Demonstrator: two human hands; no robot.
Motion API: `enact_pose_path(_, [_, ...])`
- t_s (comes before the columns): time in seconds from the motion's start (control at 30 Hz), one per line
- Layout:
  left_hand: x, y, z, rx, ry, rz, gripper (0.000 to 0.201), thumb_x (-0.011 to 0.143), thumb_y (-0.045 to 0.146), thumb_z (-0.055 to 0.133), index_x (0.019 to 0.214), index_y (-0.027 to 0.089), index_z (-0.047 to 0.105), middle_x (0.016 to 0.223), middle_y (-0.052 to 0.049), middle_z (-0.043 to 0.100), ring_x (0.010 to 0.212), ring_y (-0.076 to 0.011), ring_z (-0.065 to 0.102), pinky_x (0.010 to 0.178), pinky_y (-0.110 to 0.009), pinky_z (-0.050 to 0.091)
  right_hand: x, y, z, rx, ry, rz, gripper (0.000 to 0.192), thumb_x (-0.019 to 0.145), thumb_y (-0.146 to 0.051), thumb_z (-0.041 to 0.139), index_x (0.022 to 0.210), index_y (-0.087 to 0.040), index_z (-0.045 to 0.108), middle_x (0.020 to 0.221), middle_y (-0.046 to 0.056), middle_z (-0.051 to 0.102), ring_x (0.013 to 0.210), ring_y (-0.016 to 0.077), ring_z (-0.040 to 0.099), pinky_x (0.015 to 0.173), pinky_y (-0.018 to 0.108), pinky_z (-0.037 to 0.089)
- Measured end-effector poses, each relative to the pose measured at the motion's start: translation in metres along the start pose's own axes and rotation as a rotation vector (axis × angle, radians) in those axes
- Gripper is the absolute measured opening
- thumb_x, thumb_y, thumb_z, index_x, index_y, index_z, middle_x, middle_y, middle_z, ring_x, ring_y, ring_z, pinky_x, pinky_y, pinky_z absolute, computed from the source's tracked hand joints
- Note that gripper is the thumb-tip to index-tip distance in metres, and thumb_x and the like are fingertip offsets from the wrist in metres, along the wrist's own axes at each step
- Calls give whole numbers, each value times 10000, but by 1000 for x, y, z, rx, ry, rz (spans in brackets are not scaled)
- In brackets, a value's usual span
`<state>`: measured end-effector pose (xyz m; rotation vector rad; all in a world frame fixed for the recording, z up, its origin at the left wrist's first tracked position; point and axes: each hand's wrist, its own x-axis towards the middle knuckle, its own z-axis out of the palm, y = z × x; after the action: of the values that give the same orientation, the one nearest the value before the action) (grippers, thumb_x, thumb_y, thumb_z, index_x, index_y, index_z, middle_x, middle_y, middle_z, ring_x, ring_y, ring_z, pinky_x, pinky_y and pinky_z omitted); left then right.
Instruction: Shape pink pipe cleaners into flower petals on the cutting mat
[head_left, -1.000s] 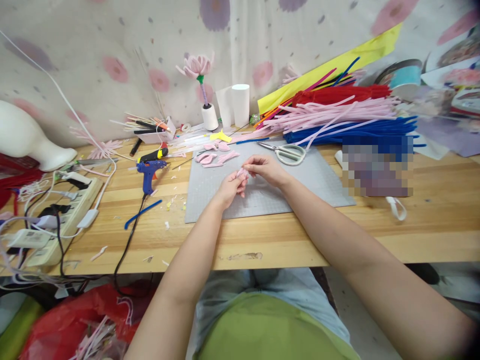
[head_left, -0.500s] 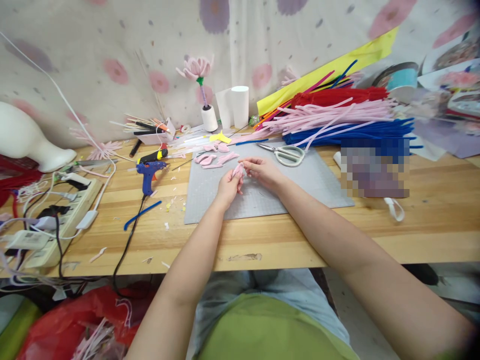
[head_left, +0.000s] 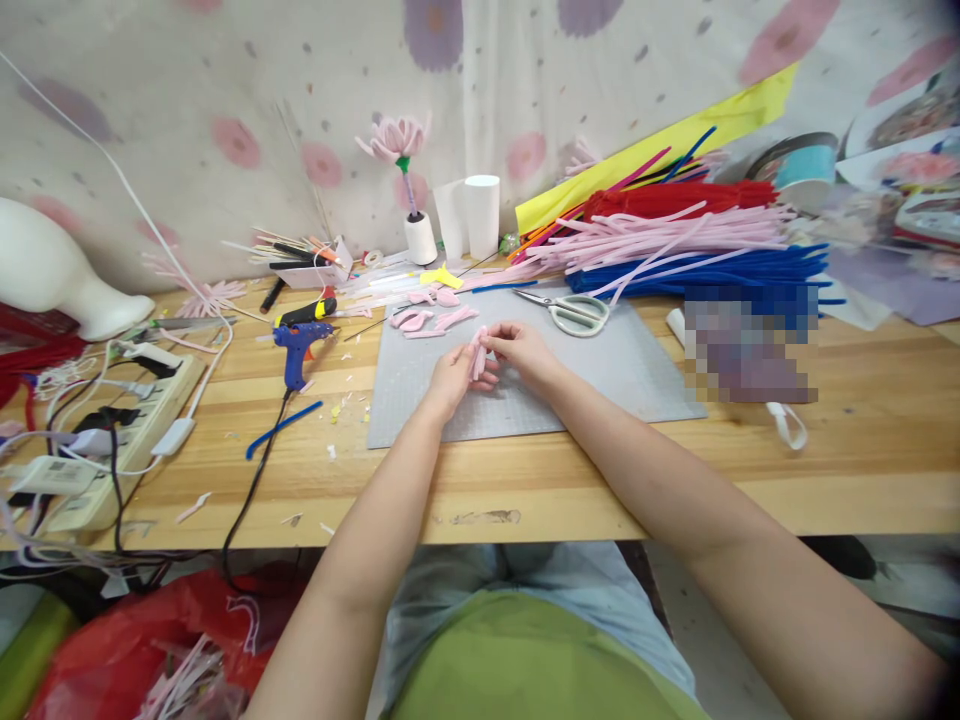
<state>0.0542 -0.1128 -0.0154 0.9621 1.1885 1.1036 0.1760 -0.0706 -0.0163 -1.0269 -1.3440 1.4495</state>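
A handicraft workspace, though whether in a home or a studio cannot be told. Bundles of red pipe cleaners (head_left: 682, 200), pink pipe cleaners (head_left: 667, 236) and blue pipe cleaners (head_left: 705, 272) lie at the far right of the wooden surface (head_left: 577, 500), scissors (head_left: 581, 314) on a grey cutting mat (head_left: 645, 385), and a hot-glue gun (head_left: 298, 350) to the left. A pink flower (head_left: 396, 140) stands before the floral curtain (head_left: 247, 60); scraps (head_left: 184, 680) show in a red plastic bag (head_left: 90, 640) near left.

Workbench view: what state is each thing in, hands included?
Left hand: closed on pink piece
Right hand: pinching pink piece
Pink piece: held in both hands
Scissors: lying on mat
Mat: flat
Glue gun: lying down; on or off, cannot tell
Pink flower: upright, petals spread
Power strip: plugs inserted
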Motion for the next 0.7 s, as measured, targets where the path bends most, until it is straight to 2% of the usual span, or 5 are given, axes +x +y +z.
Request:
enact_pose_path(0.1, [0,-1,-1,26,14,17,290,830,384,463,853,118,576,627,-42,619,426,-90,531,494,-261,488,1,1,-2,54,-74,18,298,602,-421,667,659,-150,555,513,-50,473,444,48,353,442,215,251])
enact_pose_path(0.23, [1,-5,-1,56,-5,6,324,796,430,498,814,117,580,608,-43,623,442,-103,542,504,-257,469,4,2,-4,87,-30,26,276,575,-376,680,597,-156,514,481,-62,438,432,44,346,437,211,237])
enact_pose_path(0.4, [3,-3,-3,110,182,171,214,694,347,630,733,145,569,615,27,583,517,-72,518,485,-178,394,2,5,1,99,-39,73,232,556,-312,667,563,-156,495,489,-57,453,438,44,352,442,207,236])
enact_pose_path(0.57, [5,-1,-8,104,192,87,147,677,269,628,687,137,563,610,22,578,527,-77,511,509,-195,390,2,7,2,42,-40,45,208,579,-309,663,572,-152,528,476,-57,436,436,43,335,432,204,230])
enact_pose_path(0.7, [10,-6,-13,207,235,156,149,712,284,594,698,144,547,585,30,561,512,-71,483,518,-194,369,3,8,-2,91,-147,95,260,628,-386,653,616,-148,547,499,-44,467,443,47,379,419,191,260])
